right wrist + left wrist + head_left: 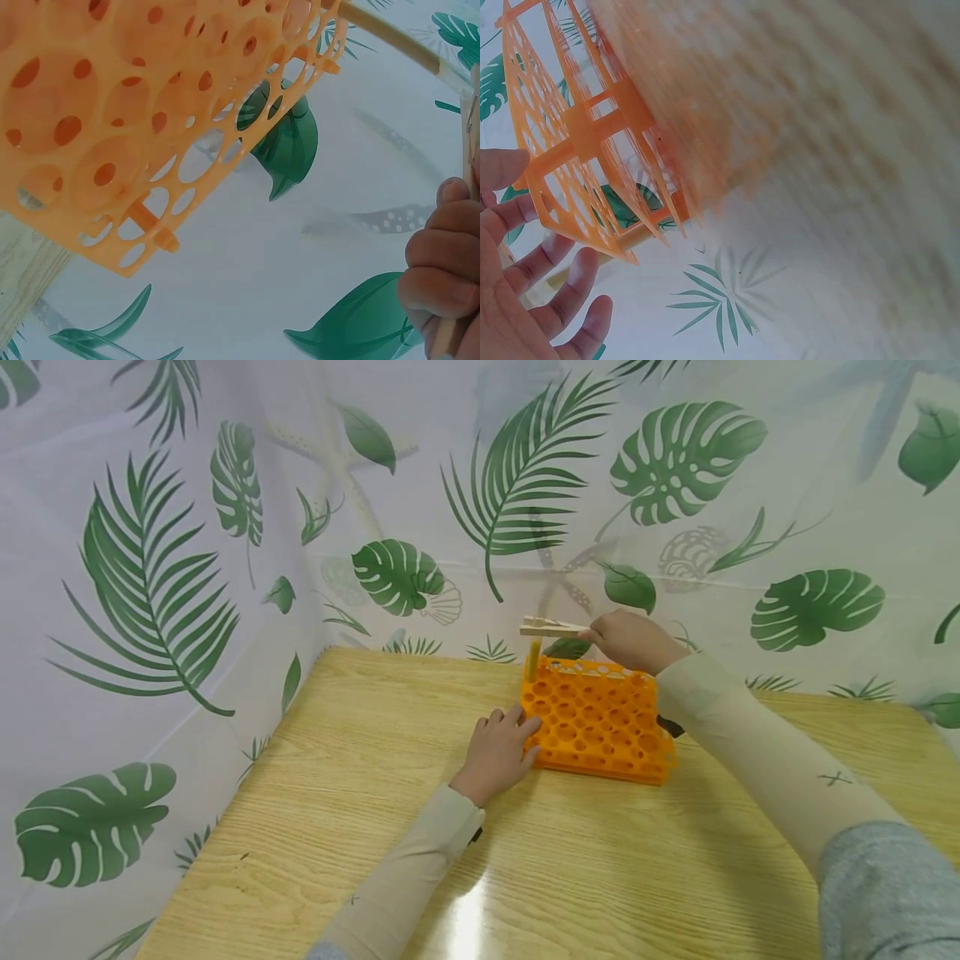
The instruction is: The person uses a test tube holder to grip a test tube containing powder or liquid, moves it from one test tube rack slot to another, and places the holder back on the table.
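Note:
An orange test tube rack [592,718] with rows of round holes stands on the table. My left hand [498,752] is at its left end, with thumb and index finger holding the edge of the rack and the other fingers spread apart. A test tube with yellow contents [534,662] rises at the rack's back left corner; how deep it sits cannot be told. My right hand [626,639] grips a wooden test tube clamp [551,629] above the rack. The clamp's front end is at the tube's clear top [454,77].
The light wood-grain table [360,860] extends around the rack. Behind and to the left hangs a white sheet with green leaf prints [390,510]. A small dark piece [670,725] shows at the rack's right side, below the right forearm.

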`<state>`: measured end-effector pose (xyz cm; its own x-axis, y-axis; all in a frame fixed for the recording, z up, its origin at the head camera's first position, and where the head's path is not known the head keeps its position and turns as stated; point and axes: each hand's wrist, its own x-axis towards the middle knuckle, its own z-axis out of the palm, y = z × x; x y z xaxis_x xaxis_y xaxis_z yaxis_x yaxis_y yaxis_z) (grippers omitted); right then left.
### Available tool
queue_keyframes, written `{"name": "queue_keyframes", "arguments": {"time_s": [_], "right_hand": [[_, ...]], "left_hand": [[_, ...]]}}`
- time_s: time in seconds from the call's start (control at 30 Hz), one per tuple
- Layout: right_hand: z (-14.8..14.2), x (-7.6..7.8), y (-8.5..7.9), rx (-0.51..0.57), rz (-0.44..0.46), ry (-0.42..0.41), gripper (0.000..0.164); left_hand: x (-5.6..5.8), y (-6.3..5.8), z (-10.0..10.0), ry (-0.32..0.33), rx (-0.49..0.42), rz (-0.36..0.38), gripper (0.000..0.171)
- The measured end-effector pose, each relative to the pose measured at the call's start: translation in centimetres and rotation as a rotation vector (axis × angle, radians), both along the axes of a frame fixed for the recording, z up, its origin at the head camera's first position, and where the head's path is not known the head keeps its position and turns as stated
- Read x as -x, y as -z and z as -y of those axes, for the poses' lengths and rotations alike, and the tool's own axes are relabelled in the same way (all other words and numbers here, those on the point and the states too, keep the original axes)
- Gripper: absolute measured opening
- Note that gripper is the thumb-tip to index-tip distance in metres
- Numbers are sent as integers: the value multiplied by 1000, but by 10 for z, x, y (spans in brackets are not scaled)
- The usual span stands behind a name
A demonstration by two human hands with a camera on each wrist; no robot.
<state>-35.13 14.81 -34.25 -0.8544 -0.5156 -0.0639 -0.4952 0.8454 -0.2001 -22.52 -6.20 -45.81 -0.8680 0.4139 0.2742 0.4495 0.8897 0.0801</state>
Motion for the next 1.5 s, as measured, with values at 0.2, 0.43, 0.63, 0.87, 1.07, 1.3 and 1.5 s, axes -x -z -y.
{"name": "queue_keyframes", "arguments": {"time_s": [0.2,0.43,0.63,0.87,1.07,1.3,1.5], "right_hand": [[-1,0,-3,0,10,12,40],[-2,0,-7,-9,10,13,40],[-2,1,-8,-20,-4,7,41],[-2,1,-8,-20,-2,-2,41],[-2,1,-10,-28,-33,-20,42],[-4,-2,-15,-14,-35,-28,42],[-9,-8,-20,-12,-51,-32,43]], "left_hand": [[-1,-1,0,1,-8,-3,26],[-1,-2,0,-1,-17,5,26],[0,-1,0,-8,-8,7,26],[1,0,-1,-9,2,1,26],[0,-1,-1,-8,3,5,26],[0,-1,-1,-9,9,9,25],[-1,-2,-1,-6,3,6,25]]}}
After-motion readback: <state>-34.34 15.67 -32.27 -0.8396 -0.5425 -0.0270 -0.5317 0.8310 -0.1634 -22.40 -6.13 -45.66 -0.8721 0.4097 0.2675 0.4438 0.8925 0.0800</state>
